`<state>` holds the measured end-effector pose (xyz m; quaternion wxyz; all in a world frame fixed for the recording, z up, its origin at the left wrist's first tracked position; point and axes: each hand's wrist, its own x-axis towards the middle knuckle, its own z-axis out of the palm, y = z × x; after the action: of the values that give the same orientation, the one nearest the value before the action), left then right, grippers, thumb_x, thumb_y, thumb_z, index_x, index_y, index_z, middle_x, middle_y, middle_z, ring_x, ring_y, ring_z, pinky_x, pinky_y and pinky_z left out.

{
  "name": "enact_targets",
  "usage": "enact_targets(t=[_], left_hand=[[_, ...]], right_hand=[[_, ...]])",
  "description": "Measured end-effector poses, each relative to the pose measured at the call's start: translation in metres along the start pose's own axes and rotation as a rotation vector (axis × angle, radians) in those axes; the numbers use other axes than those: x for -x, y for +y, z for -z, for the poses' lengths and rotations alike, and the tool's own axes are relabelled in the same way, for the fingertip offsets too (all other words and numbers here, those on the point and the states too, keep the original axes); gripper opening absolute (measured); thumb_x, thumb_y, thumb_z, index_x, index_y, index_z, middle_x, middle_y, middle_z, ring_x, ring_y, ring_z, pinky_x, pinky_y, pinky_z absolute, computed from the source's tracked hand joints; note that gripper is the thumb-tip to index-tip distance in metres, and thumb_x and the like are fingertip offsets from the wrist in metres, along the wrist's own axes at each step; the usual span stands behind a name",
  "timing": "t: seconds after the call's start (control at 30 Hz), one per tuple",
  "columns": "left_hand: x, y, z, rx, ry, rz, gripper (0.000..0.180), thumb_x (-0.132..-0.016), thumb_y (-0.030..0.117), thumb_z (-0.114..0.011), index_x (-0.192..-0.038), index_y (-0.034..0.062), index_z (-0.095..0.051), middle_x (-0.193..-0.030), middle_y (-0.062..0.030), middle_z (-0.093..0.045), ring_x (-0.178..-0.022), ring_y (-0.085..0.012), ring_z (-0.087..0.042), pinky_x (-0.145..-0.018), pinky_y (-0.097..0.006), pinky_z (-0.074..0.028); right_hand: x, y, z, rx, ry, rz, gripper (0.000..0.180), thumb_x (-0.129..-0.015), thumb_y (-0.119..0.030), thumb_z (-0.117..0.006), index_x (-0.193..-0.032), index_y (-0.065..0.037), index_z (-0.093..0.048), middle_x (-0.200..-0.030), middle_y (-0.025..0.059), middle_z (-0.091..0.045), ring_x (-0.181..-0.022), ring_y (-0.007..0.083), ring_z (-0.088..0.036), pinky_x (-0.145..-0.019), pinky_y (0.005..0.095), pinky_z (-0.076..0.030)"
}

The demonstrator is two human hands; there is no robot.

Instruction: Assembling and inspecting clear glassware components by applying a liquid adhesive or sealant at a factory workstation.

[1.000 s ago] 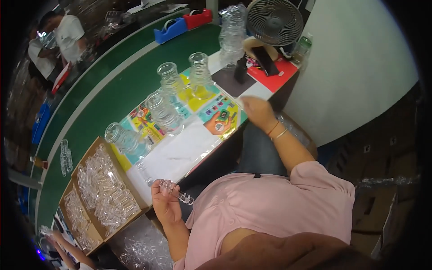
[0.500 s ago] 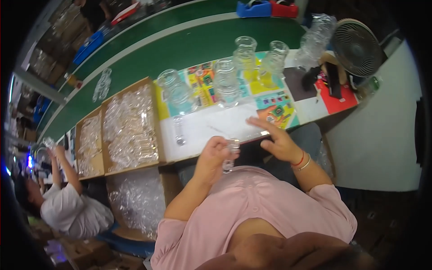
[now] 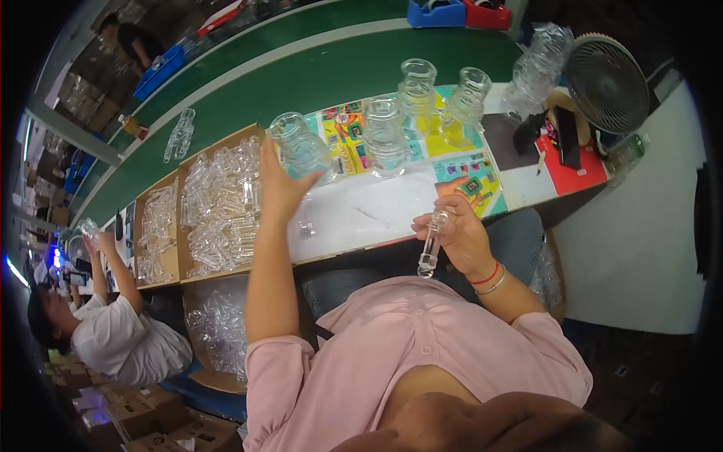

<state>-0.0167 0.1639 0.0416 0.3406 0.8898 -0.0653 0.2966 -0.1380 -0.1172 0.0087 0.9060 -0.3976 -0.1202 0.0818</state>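
My right hand (image 3: pixel 463 230) grips a small clear glass tube (image 3: pixel 431 248), its lower end hanging down in front of my shirt. My left hand (image 3: pixel 282 184) is raised over the table with thumb and fingers apart, right beside a wide-mouthed clear glass vessel (image 3: pixel 300 143). Whether the fingers touch that vessel I cannot tell. Behind my left wrist another small clear tube (image 3: pixel 306 220) lies on the white tabletop, partly hidden. More ridged glass vessels stand along the table: one in the middle (image 3: pixel 384 139), one farther back (image 3: pixel 416 94) and one to the right (image 3: pixel 465 105).
Cardboard boxes of clear glass tubes (image 3: pixel 218 203) stand on the left, with another open box (image 3: pixel 218 331) below. Bagged glass (image 3: pixel 538 68), a fan (image 3: pixel 606 83) and a phone (image 3: pixel 567 135) are at the right. A green conveyor (image 3: pixel 248 98) runs behind; a co-worker (image 3: pixel 120 331) sits left.
The glass tube has passed from my left hand to my right. My left hand has moved up and left to the leftmost vessel, opening its fingers.
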Motion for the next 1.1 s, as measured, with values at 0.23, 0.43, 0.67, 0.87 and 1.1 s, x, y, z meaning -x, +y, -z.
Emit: enact_targets(t=[0.23,0.43,0.67,0.87,1.1], left_hand=[[0.003,-0.013,0.002,0.374,0.002,0.227,0.068,-0.060,0.013,-0.079,-0.117,0.0015,-0.045,-0.115,-0.0118,-0.053,-0.105,-0.0253,-0.053,-0.090,-0.035,-0.042],[0.088,0.062,0.047,1.145,-0.287,0.202,0.095,-0.053,0.024,-0.087,-0.128,-0.0024,-0.035,-0.121,-0.0142,-0.046,-0.111,-0.0258,-0.049,-0.095,-0.036,-0.040],[0.121,0.105,0.035,0.744,-0.260,0.056,0.088,-0.048,0.043,-0.086,-0.110,-0.0071,-0.052,-0.108,-0.0124,-0.047,-0.100,-0.0227,-0.050,-0.085,-0.033,-0.041],[0.123,0.107,0.035,0.830,-0.320,0.202,0.087,-0.049,0.042,-0.086,-0.111,-0.0081,-0.051,-0.108,-0.0123,-0.048,-0.097,-0.0211,-0.053,-0.084,-0.031,-0.042],[0.127,0.104,0.033,0.795,-0.396,0.135,0.087,-0.053,0.039,-0.086,-0.116,-0.0056,-0.046,-0.108,-0.0134,-0.051,-0.100,-0.0234,-0.054,-0.085,-0.035,-0.045]], right_hand=[[-0.001,0.001,-0.008,-0.066,0.011,-0.001,0.041,-0.088,-0.019,-0.056,-0.123,-0.001,-0.043,-0.107,0.0223,-0.058,-0.090,0.0230,-0.063,-0.082,0.0324,-0.050],[0.011,-0.009,-0.008,0.019,-0.011,-0.001,0.044,-0.085,-0.019,-0.060,-0.122,-0.001,-0.045,-0.107,0.0228,-0.058,-0.089,0.0255,-0.064,-0.079,0.0337,-0.052],[0.019,-0.013,-0.017,0.175,-0.052,0.059,0.041,-0.082,-0.016,-0.064,-0.117,0.001,-0.050,-0.106,0.0214,-0.060,-0.096,0.0263,-0.062,-0.084,0.0363,-0.051],[0.025,-0.016,-0.019,0.246,-0.059,0.095,0.038,-0.082,-0.008,-0.063,-0.116,0.003,-0.051,-0.107,0.0206,-0.059,-0.101,0.0263,-0.059,-0.088,0.0361,-0.049],[0.031,-0.011,-0.015,0.332,-0.078,0.134,0.037,-0.079,-0.002,-0.065,-0.113,0.004,-0.053,-0.108,0.0198,-0.059,-0.101,0.0242,-0.059,-0.088,0.0345,-0.048]])
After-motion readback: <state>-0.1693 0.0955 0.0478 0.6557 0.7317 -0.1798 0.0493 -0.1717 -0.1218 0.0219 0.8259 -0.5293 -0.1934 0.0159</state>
